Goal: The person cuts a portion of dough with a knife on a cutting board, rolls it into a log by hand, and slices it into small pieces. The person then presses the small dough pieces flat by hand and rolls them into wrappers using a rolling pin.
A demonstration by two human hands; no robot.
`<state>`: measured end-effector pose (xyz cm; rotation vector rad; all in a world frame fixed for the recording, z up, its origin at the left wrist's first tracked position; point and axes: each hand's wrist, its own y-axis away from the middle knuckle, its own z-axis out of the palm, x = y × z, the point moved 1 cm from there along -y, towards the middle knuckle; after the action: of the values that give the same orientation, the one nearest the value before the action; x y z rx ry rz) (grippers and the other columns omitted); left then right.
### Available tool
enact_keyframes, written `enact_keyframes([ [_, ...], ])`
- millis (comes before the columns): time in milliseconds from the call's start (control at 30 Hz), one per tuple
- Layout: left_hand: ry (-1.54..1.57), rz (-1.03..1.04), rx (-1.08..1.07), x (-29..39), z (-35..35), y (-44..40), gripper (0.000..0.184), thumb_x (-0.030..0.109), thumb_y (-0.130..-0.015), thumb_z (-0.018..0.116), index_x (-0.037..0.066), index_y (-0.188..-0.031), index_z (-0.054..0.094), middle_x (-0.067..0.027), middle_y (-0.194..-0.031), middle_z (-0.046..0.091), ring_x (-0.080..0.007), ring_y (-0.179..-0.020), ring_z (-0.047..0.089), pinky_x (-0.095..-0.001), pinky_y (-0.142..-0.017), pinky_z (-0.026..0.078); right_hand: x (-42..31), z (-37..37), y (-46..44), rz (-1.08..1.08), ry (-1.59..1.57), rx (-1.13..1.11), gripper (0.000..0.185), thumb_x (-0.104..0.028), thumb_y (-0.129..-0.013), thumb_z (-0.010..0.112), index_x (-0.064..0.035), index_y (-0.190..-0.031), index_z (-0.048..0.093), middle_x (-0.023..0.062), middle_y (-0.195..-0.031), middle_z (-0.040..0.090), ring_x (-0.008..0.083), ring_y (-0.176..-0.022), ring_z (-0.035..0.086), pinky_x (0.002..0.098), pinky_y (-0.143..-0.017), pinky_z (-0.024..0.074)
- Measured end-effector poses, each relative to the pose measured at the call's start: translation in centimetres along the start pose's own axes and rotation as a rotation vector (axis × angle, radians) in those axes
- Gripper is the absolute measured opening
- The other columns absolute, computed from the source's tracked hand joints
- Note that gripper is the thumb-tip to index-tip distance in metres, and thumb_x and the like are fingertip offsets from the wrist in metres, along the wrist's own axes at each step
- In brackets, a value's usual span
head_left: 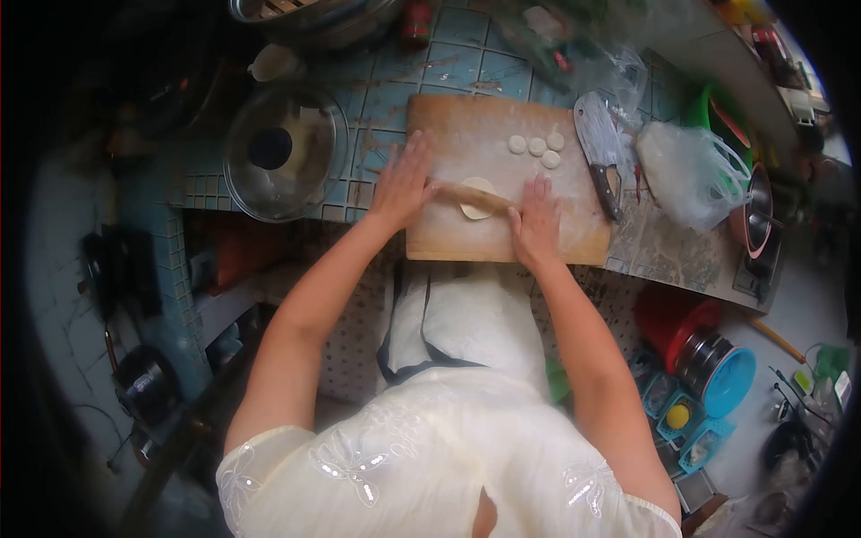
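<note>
A wooden rolling pin [459, 192] lies across a flat round of dough [482, 212] on a floured wooden board [502, 247]. My left hand [402, 184] rests over the pin's left end, fingers stretched forward past the board's left edge. Over the right end lies my right hand [538, 222], flat, its fingers pointing away from me and the thumb beside the pin. Both palms hide the pin's ends. Several small dough discs [536, 147] sit farther up the board, beyond my right hand.
A cleaver [599, 148] lies along the board's right edge. Right of it is a plastic bag [691, 175] with pale contents, near a green bowl [717, 117]. A glass lid [285, 184] with a dark knob stands left on the blue-tiled counter [377, 90]. The counter's front edge faces me.
</note>
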<state>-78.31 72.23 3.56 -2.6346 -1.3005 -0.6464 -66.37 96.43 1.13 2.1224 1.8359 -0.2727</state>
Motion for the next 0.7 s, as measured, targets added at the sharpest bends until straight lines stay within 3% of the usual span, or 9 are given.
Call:
enact_keyframes([
  [67,-0.099,0.053,0.095,-0.7,-0.2,-4.5,0.07,0.027,-0.089,0.054,0.006,-0.147,0.021,-0.0113,-0.154,0.02,-0.0274,-0.142,0.018,-0.0474,-0.114,0.016,-0.4,-0.8,-2.7,0.03,0.055,0.047,0.067,-0.035,-0.092,0.047,-0.0053,-0.147,0.021,0.0134,-0.155,0.016,0.0311,-0.143,0.013,0.0563,-0.113,0.0087],
  [200,-0.124,0.015,0.036,-1.4,0.4,-2.6,0.07,0.029,-0.089,0.054,0.006,-0.147,0.021,-0.0113,-0.154,0.02,-0.0275,-0.142,0.018,-0.0482,-0.114,0.016,-0.7,-1.3,-1.4,-0.043,0.23,0.005,0.064,-0.036,-0.094,0.044,-0.0078,-0.147,0.022,0.0096,-0.155,0.016,0.0296,-0.143,0.013,0.0572,-0.113,0.0068],
  [267,-0.047,-0.008,-0.062,-0.7,0.5,2.5,0.069,0.031,-0.088,0.056,0.004,-0.145,0.026,-0.012,-0.153,0.022,-0.0259,-0.142,0.019,-0.0486,-0.113,0.018,-1.0,-1.1,1.7,-0.081,0.121,-0.038,0.063,-0.034,-0.094,0.043,-0.0072,-0.147,0.022,0.0109,-0.155,0.017,0.0309,-0.143,0.012,0.058,-0.112,0.005],
  [400,-0.063,-0.053,-0.112,0.6,-0.3,2.5,0.068,0.03,-0.088,0.055,0.005,-0.145,0.027,-0.0121,-0.153,0.023,-0.026,-0.142,0.019,-0.0486,-0.113,0.018,-0.5,0.5,0.9,-0.016,-0.011,0.009,0.062,-0.033,-0.094,0.044,-0.0075,-0.147,0.023,0.0122,-0.155,0.018,0.0323,-0.143,0.012,0.0593,-0.111,0.0047],
  [467,-0.113,0.024,0.103,-0.3,-0.5,-2.2,0.066,0.029,-0.089,0.055,0.004,-0.144,0.028,-0.012,-0.153,0.024,-0.0273,-0.142,0.018,-0.049,-0.113,0.018,-0.5,0.1,-2.3,0.02,0.034,0.056,0.061,-0.034,-0.094,0.044,-0.0086,-0.146,0.026,0.0111,-0.155,0.017,0.0307,-0.143,0.012,0.0593,-0.112,0.0052],
  [533,-0.097,0.006,0.073,-0.7,-0.2,-2.8,0.066,0.03,-0.089,0.055,0.004,-0.144,0.028,-0.0118,-0.153,0.023,-0.0275,-0.142,0.018,-0.0489,-0.113,0.018,-0.6,-0.9,-3.1,0.045,0.086,0.097,0.06,-0.034,-0.093,0.044,-0.0096,-0.146,0.028,0.01,-0.155,0.016,0.0292,-0.143,0.013,0.0592,-0.112,0.0056],
  [700,-0.048,-0.021,0.013,-0.2,0.8,2.7,0.061,0.026,-0.088,0.058,0.006,-0.141,0.035,-0.0131,-0.149,0.03,-0.0298,-0.139,0.024,-0.0461,-0.112,0.023,-0.9,-1.1,1.4,-0.152,0.043,0.025,0.058,-0.028,-0.092,0.05,-0.0168,-0.145,0.031,0.0104,-0.154,0.019,0.0313,-0.142,0.017,0.0591,-0.112,0.0075],
])
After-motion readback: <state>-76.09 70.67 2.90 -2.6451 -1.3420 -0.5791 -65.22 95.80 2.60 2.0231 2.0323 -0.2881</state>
